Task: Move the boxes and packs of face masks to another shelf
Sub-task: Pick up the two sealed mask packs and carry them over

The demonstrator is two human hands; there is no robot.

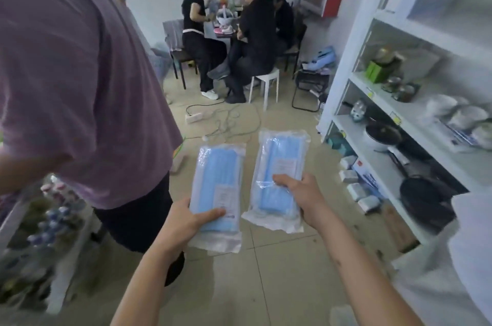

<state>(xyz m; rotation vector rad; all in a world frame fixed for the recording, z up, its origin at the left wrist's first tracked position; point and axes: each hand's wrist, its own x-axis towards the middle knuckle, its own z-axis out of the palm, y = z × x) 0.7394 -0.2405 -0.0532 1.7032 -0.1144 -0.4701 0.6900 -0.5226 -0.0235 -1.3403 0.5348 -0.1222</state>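
I carry two clear plastic packs of blue face masks in front of me, above the tiled floor. My left hand grips the near end of the left pack, thumb across its top. My right hand grips the right pack from its right side, thumb lying over the plastic. Both packs point away from me and sit side by side, apart. A white shelf unit runs along the right, with small white packs on its lowest level.
A person in a purple shirt stands close on my left. Several people sit at a table at the back, near a white stool. Cables and a power strip lie on the floor. Pans and bowls fill the right shelves.
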